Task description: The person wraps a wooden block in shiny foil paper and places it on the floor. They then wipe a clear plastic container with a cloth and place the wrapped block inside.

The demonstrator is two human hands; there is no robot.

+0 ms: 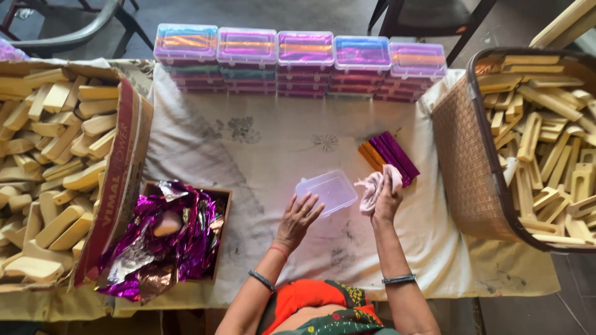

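A small clear plastic box (330, 190) lies on the white cloth (261, 149) in the middle of the table. My left hand (299, 217) rests with spread fingers at the box's near left corner, touching it. My right hand (386, 200) is closed around a crumpled pink rag (371, 187) just to the right of the box. Beyond the rag lies a bundle of purple and orange wrapped sticks (390, 157).
Stacks of clear boxes with colourful contents (298, 62) line the far edge. A cardboard carton of pale wooden blocks (56, 167) stands left, a small wooden tray of purple foil (167, 239) beside it. A brown woven basket (465, 161) of wooden pieces stands right.
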